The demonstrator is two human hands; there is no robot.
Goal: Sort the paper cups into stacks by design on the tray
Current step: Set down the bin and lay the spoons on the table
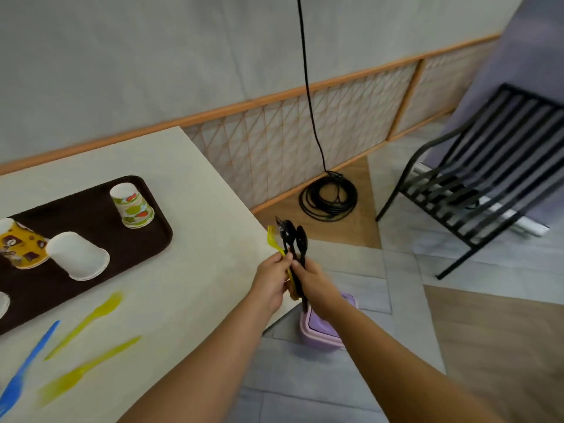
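A dark brown tray (91, 209) lies on the cream table at the left. Upside down on it stand a green-and-red patterned paper cup (132, 206), a plain white cup (77, 256) and a yellow cup with brown patches (21, 244); another white cup (3, 303) shows at the left edge. Past the table's right corner, my left hand (271, 280) and my right hand (314, 283) together grip a bunch of plastic cutlery: a yellow fork (272, 239) and black spoons (294, 238). Both hands are away from the tray.
Two yellow forks (91, 319) (88, 366) and a blue fork (27, 367) lie loose on the table near its front. A lilac lidded box (320, 328) sits on the floor under my hands. A coiled black cable (328, 196) and a black slatted chair (482, 166) stand to the right.
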